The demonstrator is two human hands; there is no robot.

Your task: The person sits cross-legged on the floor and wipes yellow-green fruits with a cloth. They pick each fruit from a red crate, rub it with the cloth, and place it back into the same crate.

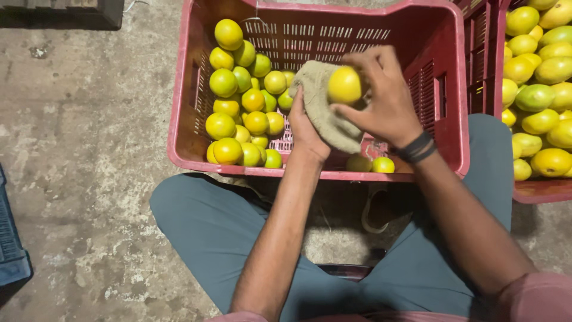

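My right hand grips a yellow citrus fruit above a red plastic crate. My left hand holds a rough beige cloth bunched under and against the fruit. Both hands hover over the right half of the crate. Several yellow-green fruits are heaped in the crate's left half, and two more lie by its near wall. A dark band circles my right wrist.
A second red crate full of larger yellow-green fruits stands at the right, touching the first. My knees in grey-blue trousers flank the near side. Rough concrete floor spreads left, with a dark blue crate corner at the left edge.
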